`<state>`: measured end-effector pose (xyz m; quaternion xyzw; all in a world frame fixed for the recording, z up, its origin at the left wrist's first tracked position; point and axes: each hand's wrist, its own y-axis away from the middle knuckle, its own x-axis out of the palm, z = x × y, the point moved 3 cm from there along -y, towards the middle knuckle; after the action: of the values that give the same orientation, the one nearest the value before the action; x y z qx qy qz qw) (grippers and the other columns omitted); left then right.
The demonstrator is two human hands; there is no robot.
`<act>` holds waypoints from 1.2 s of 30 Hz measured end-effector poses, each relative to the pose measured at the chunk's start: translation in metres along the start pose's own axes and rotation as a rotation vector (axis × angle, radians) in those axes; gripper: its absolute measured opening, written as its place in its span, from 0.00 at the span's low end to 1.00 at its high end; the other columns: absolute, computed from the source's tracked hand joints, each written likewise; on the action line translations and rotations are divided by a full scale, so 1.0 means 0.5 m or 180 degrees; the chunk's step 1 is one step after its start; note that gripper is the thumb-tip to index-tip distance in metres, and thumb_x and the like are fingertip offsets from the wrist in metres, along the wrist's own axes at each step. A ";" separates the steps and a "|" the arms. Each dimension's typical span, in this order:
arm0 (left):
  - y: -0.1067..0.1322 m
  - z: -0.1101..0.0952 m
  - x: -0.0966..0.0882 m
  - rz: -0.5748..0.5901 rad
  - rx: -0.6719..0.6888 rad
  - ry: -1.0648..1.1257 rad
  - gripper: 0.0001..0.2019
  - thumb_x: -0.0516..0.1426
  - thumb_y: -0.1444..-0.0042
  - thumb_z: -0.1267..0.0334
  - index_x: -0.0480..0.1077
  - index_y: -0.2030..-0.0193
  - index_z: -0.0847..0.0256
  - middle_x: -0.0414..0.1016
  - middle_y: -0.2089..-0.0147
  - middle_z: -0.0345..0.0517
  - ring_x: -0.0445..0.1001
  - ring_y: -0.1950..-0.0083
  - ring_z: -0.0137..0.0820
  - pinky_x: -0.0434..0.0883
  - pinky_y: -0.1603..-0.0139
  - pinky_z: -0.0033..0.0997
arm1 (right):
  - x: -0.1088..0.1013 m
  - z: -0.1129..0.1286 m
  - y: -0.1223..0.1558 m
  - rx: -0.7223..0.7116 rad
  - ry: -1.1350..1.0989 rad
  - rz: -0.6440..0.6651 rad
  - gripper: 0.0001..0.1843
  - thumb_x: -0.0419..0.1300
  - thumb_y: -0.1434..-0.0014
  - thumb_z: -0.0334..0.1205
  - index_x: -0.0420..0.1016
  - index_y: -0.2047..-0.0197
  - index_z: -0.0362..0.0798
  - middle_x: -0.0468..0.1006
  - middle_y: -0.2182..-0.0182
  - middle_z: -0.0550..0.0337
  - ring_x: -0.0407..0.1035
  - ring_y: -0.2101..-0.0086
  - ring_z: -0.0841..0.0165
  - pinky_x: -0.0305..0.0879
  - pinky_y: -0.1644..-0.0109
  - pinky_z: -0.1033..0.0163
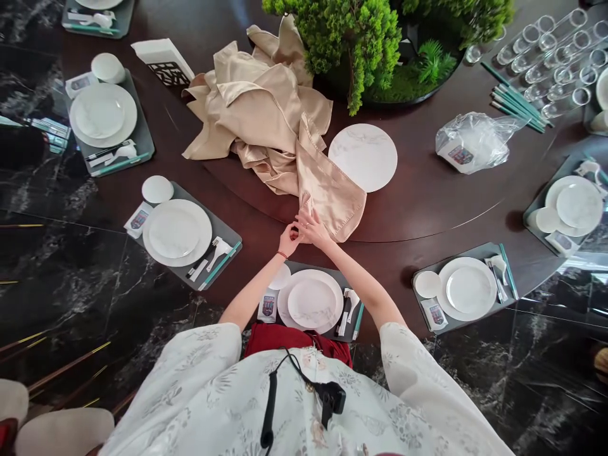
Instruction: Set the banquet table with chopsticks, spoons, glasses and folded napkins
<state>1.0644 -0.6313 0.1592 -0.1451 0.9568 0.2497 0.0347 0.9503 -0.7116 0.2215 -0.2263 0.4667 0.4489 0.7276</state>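
Note:
My hands meet over the table edge, close together. My right hand pinches the lower corner of a champagne satin napkin. My left hand, with a red bracelet on its wrist, has bunched fingers pressed against my right fingers, and I cannot tell whether they grip the cloth. The napkin runs up into a crumpled heap of the same satin on a dark wooden turntable. A round white marble-patterned plate lies against the napkin's right side.
Place settings on grey mats surround the table, one directly below my hands with a white plate. A potted green centrepiece stands beyond the satin. Clear glasses, teal chopsticks and a plastic bag lie at the right.

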 end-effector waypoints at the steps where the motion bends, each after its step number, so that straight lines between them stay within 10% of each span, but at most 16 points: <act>1: -0.004 0.008 0.008 -0.0126 -0.0115 0.0092 0.25 0.65 0.50 0.64 0.69 0.44 0.59 0.76 0.69 0.40 0.77 0.66 0.31 0.76 0.64 0.30 | 0.007 -0.011 0.015 0.0152 -0.0069 -0.0112 0.24 0.52 0.32 0.29 0.74 0.36 0.48 0.73 0.36 0.47 0.55 0.30 0.53 0.40 0.24 0.31; 10: -0.023 0.021 0.015 -0.0334 -0.0069 -0.0185 0.20 0.65 0.48 0.62 0.67 0.50 0.56 0.76 0.69 0.38 0.78 0.66 0.31 0.76 0.61 0.31 | -0.048 -0.277 0.193 0.3474 -0.0189 -0.1198 0.35 0.45 0.34 0.39 0.58 0.25 0.43 0.66 0.34 0.34 0.58 0.33 0.49 0.61 0.33 0.36; 19: -0.032 -0.019 0.007 -0.0720 0.0057 -0.0675 0.08 0.62 0.43 0.57 0.68 0.67 0.55 0.72 0.77 0.37 0.73 0.71 0.31 0.70 0.60 0.32 | -0.161 -0.462 0.149 0.2689 -0.1921 -0.0531 0.28 0.60 0.44 0.40 0.76 0.42 0.38 0.82 0.57 0.50 0.74 0.60 0.66 0.72 0.51 0.61; 23: -0.028 -0.013 0.010 -0.0816 -0.0059 -0.0554 0.08 0.61 0.44 0.57 0.68 0.69 0.56 0.73 0.75 0.39 0.74 0.70 0.32 0.70 0.60 0.32 | -0.200 -0.489 0.176 0.2705 -0.1285 -0.0363 0.17 0.64 0.45 0.42 0.81 0.57 0.39 0.80 0.65 0.53 0.71 0.64 0.63 0.70 0.54 0.59; 28: -0.031 0.001 0.036 -0.0891 -0.0230 -0.0359 0.08 0.61 0.43 0.59 0.67 0.70 0.56 0.73 0.75 0.39 0.74 0.69 0.31 0.70 0.62 0.30 | -0.196 -0.397 0.184 0.2733 0.0201 -0.1135 0.26 0.52 0.32 0.44 0.71 0.36 0.40 0.75 0.47 0.38 0.67 0.46 0.50 0.64 0.40 0.46; 36: -0.036 -0.002 0.060 -0.1037 -0.0524 -0.0366 0.08 0.60 0.42 0.58 0.68 0.67 0.57 0.73 0.74 0.41 0.75 0.68 0.33 0.71 0.61 0.32 | 0.056 -0.049 0.120 0.0068 -0.0094 0.0320 0.23 0.58 0.34 0.34 0.73 0.37 0.49 0.71 0.36 0.47 0.60 0.35 0.53 0.47 0.25 0.40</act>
<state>1.0411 -0.6549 0.1476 -0.2859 0.8934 0.3260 0.1172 0.8914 -0.6878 0.1908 -0.1882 0.4715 0.4833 0.7133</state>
